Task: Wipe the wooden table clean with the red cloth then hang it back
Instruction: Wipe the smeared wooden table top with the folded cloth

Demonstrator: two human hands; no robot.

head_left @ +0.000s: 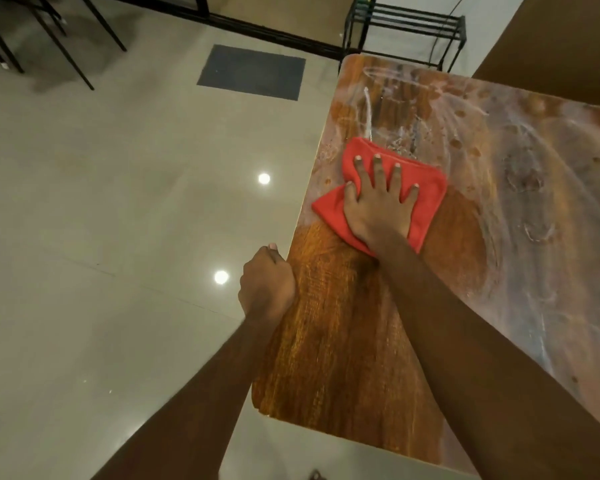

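Note:
A folded red cloth [426, 195] lies flat on the wooden table [343, 341], near its left edge. My right hand [378, 206] presses down on the cloth with straight, spread fingers. My left hand [267, 285] grips the table's left edge, fingers curled over it. The wood near me is dark and clean. The far and right parts of the top carry whitish smears and streaks [520, 161].
A glossy tiled floor [118, 202] stretches to the left, with a dark mat [252, 71] on it. A black metal rack [406, 29] stands beyond the table's far edge. Black chair legs [49, 39] are at the far left. A brown panel [561, 46] rises at top right.

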